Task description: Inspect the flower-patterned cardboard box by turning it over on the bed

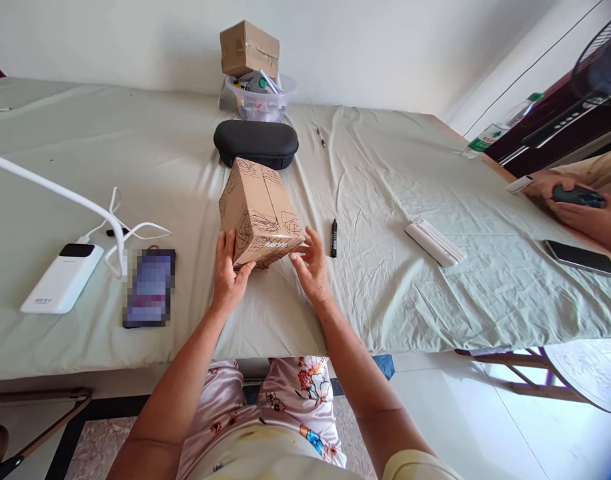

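Pale green cloth point(375, 313), puckered into creases, covers a wide table set against a white wall point(365, 53). At the left, a white power bank point(63, 283) and a phone point(150, 293) with a blurred screen lie near a looping white cable point(145, 230). Next comes the left hand point(228, 281), its fingers along the side of a scribbled cardboard box point(265, 207) and its thumb round the near corner, gripping it; the box sits in the middle, just in front of a black case point(255, 143). At the box's near right corner, the right hand point(313, 267) is half open with fingers spread; whether it bears any weight I cannot tell. With such a one-sided hold, the box could twist or slip, and a push forward might shove the case towards the plastic tub point(250, 105) behind, topped by a small carton point(248, 53). A sideways swing could knock the black marker point(334, 238) just beside the right hand. Farther right lie a ribbed white block point(435, 243) and another person's hand point(580, 215) on a dark mouse point(578, 195), with pale floor tiles point(510, 427) below.
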`<state>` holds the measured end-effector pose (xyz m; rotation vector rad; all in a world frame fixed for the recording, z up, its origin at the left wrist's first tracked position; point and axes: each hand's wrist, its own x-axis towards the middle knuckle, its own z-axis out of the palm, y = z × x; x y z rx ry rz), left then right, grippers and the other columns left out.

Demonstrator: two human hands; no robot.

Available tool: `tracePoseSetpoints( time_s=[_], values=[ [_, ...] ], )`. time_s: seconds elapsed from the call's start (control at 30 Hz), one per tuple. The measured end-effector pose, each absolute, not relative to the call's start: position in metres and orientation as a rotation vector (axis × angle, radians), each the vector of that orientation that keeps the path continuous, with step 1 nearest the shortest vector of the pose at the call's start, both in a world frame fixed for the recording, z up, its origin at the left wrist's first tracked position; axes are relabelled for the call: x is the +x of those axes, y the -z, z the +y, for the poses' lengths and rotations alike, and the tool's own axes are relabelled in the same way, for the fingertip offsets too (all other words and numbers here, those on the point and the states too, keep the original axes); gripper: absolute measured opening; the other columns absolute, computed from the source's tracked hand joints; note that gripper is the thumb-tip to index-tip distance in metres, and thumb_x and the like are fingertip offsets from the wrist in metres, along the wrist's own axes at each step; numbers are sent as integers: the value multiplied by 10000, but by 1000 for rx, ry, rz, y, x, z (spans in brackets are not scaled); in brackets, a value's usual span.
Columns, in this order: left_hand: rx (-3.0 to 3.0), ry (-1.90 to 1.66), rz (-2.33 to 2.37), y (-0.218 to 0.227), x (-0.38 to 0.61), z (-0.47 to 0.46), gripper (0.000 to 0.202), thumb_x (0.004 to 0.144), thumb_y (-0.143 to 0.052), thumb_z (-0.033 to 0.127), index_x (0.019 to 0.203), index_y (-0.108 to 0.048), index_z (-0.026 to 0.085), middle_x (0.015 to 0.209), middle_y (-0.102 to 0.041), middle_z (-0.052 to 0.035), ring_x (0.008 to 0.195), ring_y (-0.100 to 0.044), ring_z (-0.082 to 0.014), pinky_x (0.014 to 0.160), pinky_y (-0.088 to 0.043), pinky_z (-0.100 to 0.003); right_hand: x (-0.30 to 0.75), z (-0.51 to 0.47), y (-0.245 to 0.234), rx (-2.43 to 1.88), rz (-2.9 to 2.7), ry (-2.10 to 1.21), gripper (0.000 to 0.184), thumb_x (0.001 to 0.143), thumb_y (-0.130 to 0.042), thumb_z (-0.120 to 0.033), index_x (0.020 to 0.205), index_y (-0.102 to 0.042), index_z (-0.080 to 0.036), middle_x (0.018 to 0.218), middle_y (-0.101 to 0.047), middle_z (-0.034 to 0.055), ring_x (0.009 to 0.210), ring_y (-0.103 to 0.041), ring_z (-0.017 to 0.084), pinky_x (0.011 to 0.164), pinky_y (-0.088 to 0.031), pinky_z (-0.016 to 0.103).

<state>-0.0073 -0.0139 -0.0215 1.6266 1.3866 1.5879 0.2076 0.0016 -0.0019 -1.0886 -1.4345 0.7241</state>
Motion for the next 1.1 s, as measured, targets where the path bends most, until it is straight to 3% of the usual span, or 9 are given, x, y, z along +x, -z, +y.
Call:
tracePoseSetpoints(
  time_s=[0.13, 0.23, 0.37, 0.47, 0.6, 0.73, 0.8, 0.93, 1.1],
  values=[
    [1711, -1571, 1391, 21, -7, -15, 738, 949, -714, 512, 1599, -467, 265, 1761, -291, -137, 1670, -219, -324, 1378, -188, -520, 211, 2, 3, -1030, -1423, -677, 734, 962, -633, -721, 1549, -473, -311, 1493, -603, 150, 1086, -707, 230, 835, -628, 357],
    [1736, -1578, 1382, 20, -8, -15, 713, 946, -720, 520, 1579, -500, 276, 1756, -303, -131, 1661, -246, -329, 1370, -225, -513, 210, 3, 2, -1038, -1443, -693, 645, 991, -585, -712, 1484, -549, -298, 1506, -599, 138, 1018, -693, 217, 767, -628, 340],
    [1714, -1617, 1367, 16, -11, -16, 716, 927, -750, 523, 1558, -518, 275, 1727, -364, -132, 1635, -316, -326, 1360, -269, -495, 206, 4, 2, -1060, -1397, -733, 672, 967, -592, -752, 1440, -545, -277, 1219, -712, 99, 826, -649, 179, 624, -580, 307],
    [1583, -1674, 1337, 13, -11, -16, 847, 911, -773, 545, 1624, -400, 283, 1732, -349, -142, 1630, -331, -310, 1337, -334, -466, 205, 3, 2, -1038, -1377, -783, 641, 963, -623, -735, 1385, -529, -262, 971, -726, 46, 797, -662, 179, 634, -558, 300],
    [1384, -1773, 1252, 10, -9, -15, 1038, 872, -809, 597, 1675, -228, 289, 1741, -309, -179, 1598, -398, -302, 1269, -446, -425, 205, 2, 3, -1016, -1407, -850, 582, 946, -669, -717, 1272, -529, -256, 1057, -763, 62, 887, -720, 192, 746, -569, 332],
    [1319, -1762, 1231, 7, -9, -13, 984, 877, -783, 646, 1637, -306, 242, 1646, -470, -194, 1476, -564, -277, 1254, -468, -409, 206, 1, 7, -1123, -1460, -832, 618, 917, -683, -747, 1248, -555, -241, 1147, -774, 100, 885, -736, 203, 746, -561, 344],
    [1308, -1726, 1223, 5, -9, -13, 933, 890, -766, 648, 1616, -349, 236, 1627, -503, -185, 1459, -582, -269, 1253, -470, -398, 206, 0, 8, -1166, -1481, -812, 612, 932, -647, -759, 1247, -569, -240, 1150, -775, 99, 865, -733, 201, 731, -554, 342],
    [1343, -1704, 1211, 1, -8, -16, 984, 880, -776, 646, 1647, -288, 270, 1663, -469, -163, 1513, -527, -269, 1276, -445, -387, 205, -2, 10, -1222, -1538, -811, 547, 982, -554, -749, 1182, -587, -241, 967, -769, 45, 814, -724, 204, 732, -550, 348],
    [1355, -1698, 1236, -4, -8, -16, 1126, 812, -853, 635, 1671, -235, 251, 1619, -517, -178, 1450, -589, -286, 1278, -447, -419, 202, -5, 6, -1255, -1674, -824, 403, 1002, -556, -649, 1080, -554, -254, 769, -723, -6, 704, -707, 213, 685, -538, 342]
  ],
)
